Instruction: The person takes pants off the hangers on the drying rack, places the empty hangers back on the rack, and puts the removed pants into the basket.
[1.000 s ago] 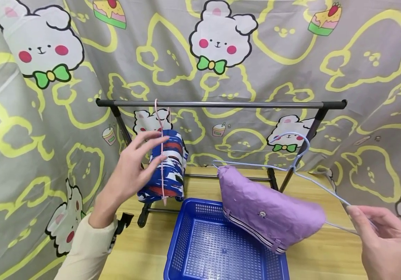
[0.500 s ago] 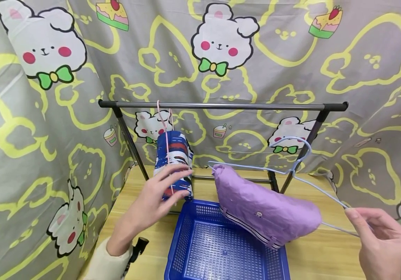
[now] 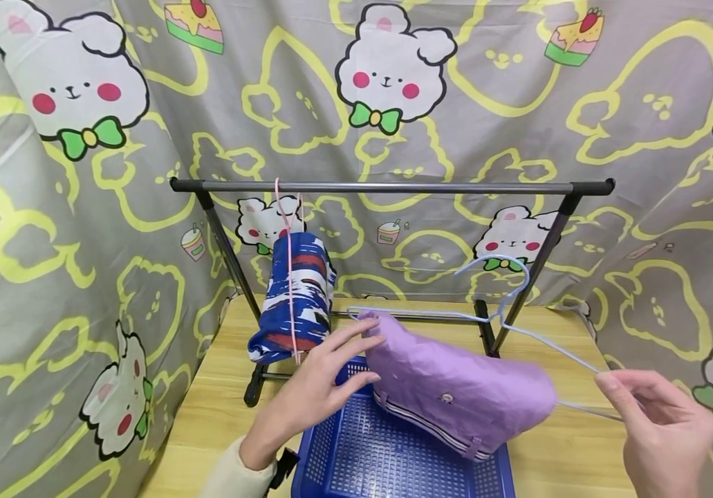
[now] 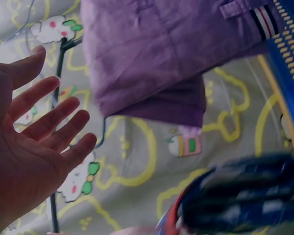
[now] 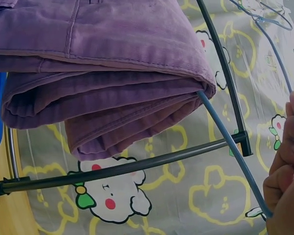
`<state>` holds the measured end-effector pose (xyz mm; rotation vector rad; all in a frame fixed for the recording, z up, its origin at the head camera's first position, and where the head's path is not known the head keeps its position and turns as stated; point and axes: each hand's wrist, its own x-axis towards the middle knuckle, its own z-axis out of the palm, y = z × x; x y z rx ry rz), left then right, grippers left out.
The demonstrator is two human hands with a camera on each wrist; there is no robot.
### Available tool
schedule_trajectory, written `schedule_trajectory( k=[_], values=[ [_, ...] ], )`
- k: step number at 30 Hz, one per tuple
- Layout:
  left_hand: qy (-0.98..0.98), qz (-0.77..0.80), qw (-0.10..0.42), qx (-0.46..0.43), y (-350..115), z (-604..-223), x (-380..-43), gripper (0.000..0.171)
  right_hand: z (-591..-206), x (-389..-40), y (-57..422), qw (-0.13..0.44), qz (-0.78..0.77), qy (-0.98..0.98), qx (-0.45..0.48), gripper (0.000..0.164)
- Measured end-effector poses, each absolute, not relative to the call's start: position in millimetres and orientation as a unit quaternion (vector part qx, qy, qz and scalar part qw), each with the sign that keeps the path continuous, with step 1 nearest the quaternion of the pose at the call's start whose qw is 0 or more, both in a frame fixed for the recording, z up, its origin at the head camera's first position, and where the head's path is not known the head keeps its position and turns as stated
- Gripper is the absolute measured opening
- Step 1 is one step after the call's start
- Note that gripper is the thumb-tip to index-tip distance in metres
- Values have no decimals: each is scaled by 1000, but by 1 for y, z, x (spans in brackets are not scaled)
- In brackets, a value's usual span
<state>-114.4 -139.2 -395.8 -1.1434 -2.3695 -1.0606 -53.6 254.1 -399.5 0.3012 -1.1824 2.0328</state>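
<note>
My right hand (image 3: 664,425) pinches the end of a light blue clothes hanger (image 3: 555,344), its hook pointing up and left. Folded purple trousers (image 3: 456,384) with a striped band hang over the hanger's lower bar; the right wrist view shows their folded layers (image 5: 137,93). My left hand (image 3: 325,384) has its fingers spread and relaxed, the fingertips right at the trousers' left end in the head view. In the left wrist view the palm (image 4: 34,161) faces the purple cloth with nothing in it.
A black and grey clothes rack (image 3: 387,187) stands behind. From its bar a pink hanger (image 3: 290,277) holds a folded blue, white and red garment (image 3: 306,290) at the left. Below the trousers sits a blue plastic basket (image 3: 312,456) on the wooden table (image 3: 207,415). A patterned curtain (image 3: 306,76) surrounds everything.
My left hand has moved right and down, from the blue patterned garment to the left end of the purple trousers. The hanger with the trousers has shifted slightly left and down.
</note>
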Motion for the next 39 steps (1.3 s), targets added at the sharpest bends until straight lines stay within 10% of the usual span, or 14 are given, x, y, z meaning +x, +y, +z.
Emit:
schedule_trajectory(
  k=[27,39],
  values=[
    [-889,-198,187,-368,-113,-422,-134,49,-411,-62,241,329,804,-475,139,19],
    [-874,-243,213,-362,-105,-430,-128,13,-412,-61,242,334,723,-594,114,15]
  ],
)
